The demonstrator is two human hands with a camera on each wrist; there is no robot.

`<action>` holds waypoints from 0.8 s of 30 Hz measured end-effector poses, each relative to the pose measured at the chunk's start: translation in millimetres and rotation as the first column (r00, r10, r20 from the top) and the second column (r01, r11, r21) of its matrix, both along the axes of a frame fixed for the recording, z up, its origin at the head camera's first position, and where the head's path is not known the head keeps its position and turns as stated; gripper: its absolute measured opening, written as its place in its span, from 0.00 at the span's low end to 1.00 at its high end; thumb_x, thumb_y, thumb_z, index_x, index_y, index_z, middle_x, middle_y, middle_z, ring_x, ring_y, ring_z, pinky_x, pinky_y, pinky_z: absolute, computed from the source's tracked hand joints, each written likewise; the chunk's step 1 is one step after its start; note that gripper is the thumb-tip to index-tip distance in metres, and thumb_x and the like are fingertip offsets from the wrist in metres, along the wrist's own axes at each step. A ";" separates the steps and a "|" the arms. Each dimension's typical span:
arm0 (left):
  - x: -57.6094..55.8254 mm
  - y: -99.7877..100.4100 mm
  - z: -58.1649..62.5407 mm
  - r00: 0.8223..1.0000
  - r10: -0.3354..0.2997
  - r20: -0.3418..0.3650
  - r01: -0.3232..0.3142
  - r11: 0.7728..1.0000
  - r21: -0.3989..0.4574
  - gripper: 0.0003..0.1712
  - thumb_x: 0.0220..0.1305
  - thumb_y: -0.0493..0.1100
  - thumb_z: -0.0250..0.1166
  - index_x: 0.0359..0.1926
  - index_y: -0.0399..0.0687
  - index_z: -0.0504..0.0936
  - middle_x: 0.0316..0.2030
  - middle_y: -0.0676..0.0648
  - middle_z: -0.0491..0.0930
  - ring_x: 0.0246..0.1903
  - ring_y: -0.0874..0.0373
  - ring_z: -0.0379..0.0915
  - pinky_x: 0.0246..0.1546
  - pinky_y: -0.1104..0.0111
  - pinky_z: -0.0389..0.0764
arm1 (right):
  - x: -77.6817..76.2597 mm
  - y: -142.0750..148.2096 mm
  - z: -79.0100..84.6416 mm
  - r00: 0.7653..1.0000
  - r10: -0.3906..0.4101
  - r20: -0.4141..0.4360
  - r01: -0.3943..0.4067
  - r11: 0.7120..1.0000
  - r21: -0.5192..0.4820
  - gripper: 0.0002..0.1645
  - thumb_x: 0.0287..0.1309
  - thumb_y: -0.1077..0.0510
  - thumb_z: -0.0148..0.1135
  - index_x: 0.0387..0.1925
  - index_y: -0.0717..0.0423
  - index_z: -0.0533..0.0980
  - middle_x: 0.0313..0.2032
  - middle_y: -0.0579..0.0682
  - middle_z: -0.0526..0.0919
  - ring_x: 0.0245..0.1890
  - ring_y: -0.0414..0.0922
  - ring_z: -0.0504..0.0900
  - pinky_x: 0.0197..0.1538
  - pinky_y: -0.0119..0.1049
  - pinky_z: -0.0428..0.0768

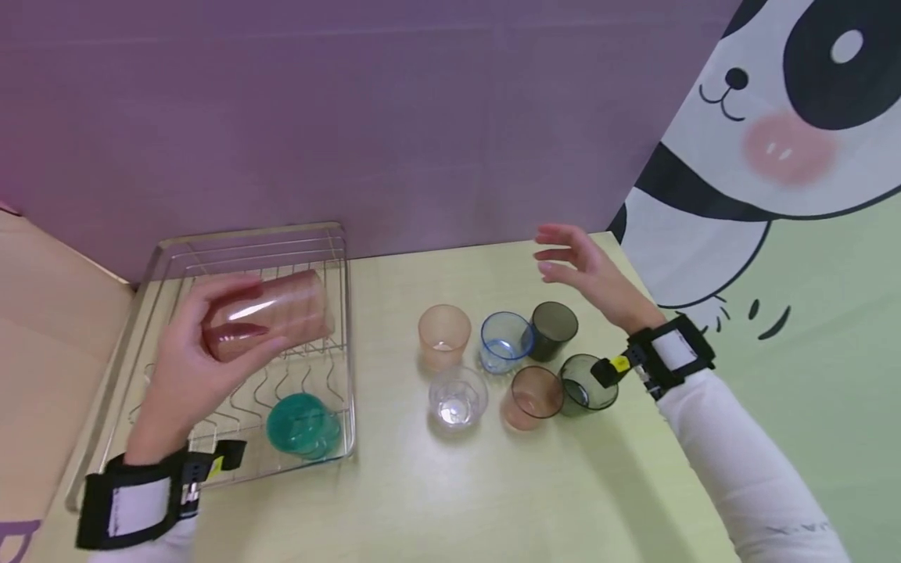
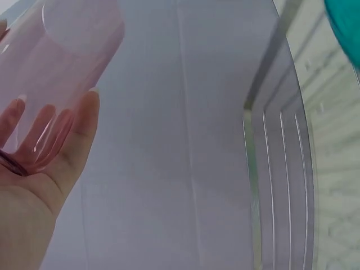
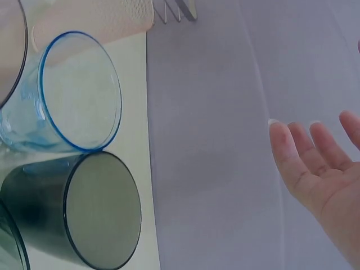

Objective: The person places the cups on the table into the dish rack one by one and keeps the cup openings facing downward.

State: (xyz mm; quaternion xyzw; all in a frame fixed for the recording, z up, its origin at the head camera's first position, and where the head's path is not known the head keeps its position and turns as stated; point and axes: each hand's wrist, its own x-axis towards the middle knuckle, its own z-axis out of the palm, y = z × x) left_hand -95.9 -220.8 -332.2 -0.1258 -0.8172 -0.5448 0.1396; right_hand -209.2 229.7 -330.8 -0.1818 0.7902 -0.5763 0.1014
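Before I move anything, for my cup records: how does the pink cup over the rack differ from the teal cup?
The pink cup is gripped by the left hand, while the teal cup sits unheld in the rack. The pink cup is rosy, the teal cup blue-green. The pink cup is turned sideways, whereas the teal cup has a round end facing up. Both are round cups of a single colour.

There are eight cups (image 1: 296, 306), one rack (image 1: 250, 233) and two wristbands (image 1: 674, 351).
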 end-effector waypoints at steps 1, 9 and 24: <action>1.7 -4.6 -0.6 1.000 0.012 -0.008 -0.013 1.000 -0.025 0.42 0.48 0.22 0.71 0.65 0.40 0.68 0.59 0.54 0.70 0.46 0.66 0.78 0.40 0.80 0.83 | -0.7 0.9 -0.7 1.000 -0.006 0.002 0.006 1.000 0.001 0.33 0.70 0.61 0.53 0.72 0.56 0.56 0.67 0.54 0.64 0.60 0.39 0.72 0.54 0.26 0.80; 20.6 -40.7 -5.9 0.992 0.125 0.019 -0.119 0.975 -0.189 0.42 0.45 0.24 0.75 0.63 0.41 0.71 0.55 0.58 0.72 0.42 0.70 0.76 0.36 0.86 0.80 | -5.7 9.1 -4.5 0.999 -0.051 -0.002 0.051 0.999 0.004 0.34 0.70 0.60 0.54 0.72 0.58 0.54 0.67 0.54 0.62 0.59 0.39 0.72 0.52 0.25 0.81; 31.7 -63.6 -11.8 0.979 0.178 0.103 -0.141 0.945 -0.296 0.41 0.49 0.33 0.77 0.65 0.44 0.70 0.53 0.65 0.68 0.42 0.74 0.70 0.29 0.85 0.79 | -6.0 9.3 -4.8 0.999 -0.049 0.005 0.049 0.999 0.002 0.33 0.70 0.60 0.54 0.72 0.57 0.54 0.66 0.54 0.62 0.58 0.38 0.73 0.52 0.25 0.81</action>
